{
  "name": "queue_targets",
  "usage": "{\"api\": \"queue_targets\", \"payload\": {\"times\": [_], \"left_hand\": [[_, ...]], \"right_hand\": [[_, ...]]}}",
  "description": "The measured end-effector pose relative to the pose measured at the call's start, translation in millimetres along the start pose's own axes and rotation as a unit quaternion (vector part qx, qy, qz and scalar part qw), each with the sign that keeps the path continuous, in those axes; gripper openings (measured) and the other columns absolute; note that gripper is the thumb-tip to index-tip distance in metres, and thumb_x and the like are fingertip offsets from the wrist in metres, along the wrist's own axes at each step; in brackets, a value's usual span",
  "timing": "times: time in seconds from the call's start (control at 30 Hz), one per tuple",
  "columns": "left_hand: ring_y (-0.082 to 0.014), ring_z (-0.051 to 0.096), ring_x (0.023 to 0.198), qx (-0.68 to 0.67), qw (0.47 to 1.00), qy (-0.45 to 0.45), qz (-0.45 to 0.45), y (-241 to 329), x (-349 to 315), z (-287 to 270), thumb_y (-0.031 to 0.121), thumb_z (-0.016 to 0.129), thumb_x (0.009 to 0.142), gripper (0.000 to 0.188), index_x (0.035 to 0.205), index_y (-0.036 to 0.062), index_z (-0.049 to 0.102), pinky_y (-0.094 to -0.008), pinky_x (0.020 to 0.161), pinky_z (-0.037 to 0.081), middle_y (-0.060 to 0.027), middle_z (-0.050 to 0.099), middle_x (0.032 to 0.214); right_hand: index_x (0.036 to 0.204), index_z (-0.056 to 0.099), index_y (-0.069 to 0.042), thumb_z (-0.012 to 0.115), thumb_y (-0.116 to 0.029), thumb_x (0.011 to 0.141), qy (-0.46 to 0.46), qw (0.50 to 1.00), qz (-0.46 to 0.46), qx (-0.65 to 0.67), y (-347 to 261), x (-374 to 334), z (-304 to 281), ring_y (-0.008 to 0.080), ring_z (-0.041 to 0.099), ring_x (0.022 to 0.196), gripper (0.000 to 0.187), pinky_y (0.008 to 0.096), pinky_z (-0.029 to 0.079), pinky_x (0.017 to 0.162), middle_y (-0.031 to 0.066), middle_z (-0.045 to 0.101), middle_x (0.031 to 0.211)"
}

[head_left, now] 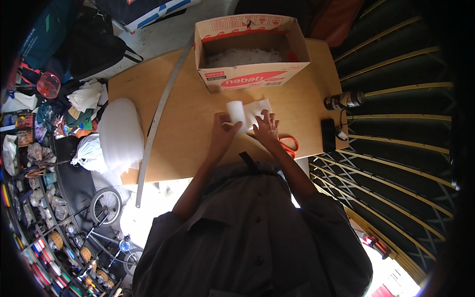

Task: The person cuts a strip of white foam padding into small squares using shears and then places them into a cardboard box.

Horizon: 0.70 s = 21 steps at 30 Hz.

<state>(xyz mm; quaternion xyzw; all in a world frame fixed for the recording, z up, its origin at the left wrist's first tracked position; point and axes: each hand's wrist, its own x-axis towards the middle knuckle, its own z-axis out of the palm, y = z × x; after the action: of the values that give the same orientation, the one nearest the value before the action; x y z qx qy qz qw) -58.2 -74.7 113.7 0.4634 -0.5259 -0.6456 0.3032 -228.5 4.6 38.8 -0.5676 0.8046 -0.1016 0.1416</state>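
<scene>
My left hand [225, 128] pinches the lower part of a white rolled sheet [234, 109], which stands tilted over the table. To its right, a flat piece of the same white material [258, 106] lies on the wood; whether the two are joined, I cannot tell. Fingers spread, my right hand [267, 129] rests at the right edge of that flat piece. Orange-handled scissors [290, 146] lie just beside my right wrist, their blades partly hidden by my forearm.
An open cardboard box [255, 76] holding white material stands at the far side of the wooden table [198, 143]. A long metal ruler [162, 104] and a pile of white foam sheets [118, 131] lie left. A jar [346, 100] and a black phone-like object [328, 135] sit right.
</scene>
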Motion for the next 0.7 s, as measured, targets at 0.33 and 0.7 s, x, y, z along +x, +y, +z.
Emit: {"api": "queue_targets", "payload": {"times": [0.33,0.7], "left_hand": [[-0.0155,0.064,0.076,0.042,0.978,-0.196,0.050,-39,33,65,0.010,0.058,0.094,0.029,0.120,0.0034,0.047,-0.0280,0.065,0.051,-0.0084,0.062,0.090],[-0.0160,0.065,0.065,0.055,0.972,-0.225,0.028,-78,61,85,0.003,0.058,0.091,0.026,0.115,0.0006,0.048,-0.0285,0.062,0.054,-0.0097,0.060,0.082]], "right_hand": [[0.115,0.063,-0.004,0.057,-0.023,0.087,-0.125,0.872,0.045,0.472,92,7,-5,0.0202,0.062,0.096,0.034,0.0338,0.048,0.082,0.0077,0.066,0.105],[0.108,0.059,0.000,0.074,-0.035,0.081,0.012,0.957,0.179,0.229,66,19,11,0.0235,0.061,0.081,0.046,0.0355,0.049,0.075,0.0124,0.062,0.083]]}}
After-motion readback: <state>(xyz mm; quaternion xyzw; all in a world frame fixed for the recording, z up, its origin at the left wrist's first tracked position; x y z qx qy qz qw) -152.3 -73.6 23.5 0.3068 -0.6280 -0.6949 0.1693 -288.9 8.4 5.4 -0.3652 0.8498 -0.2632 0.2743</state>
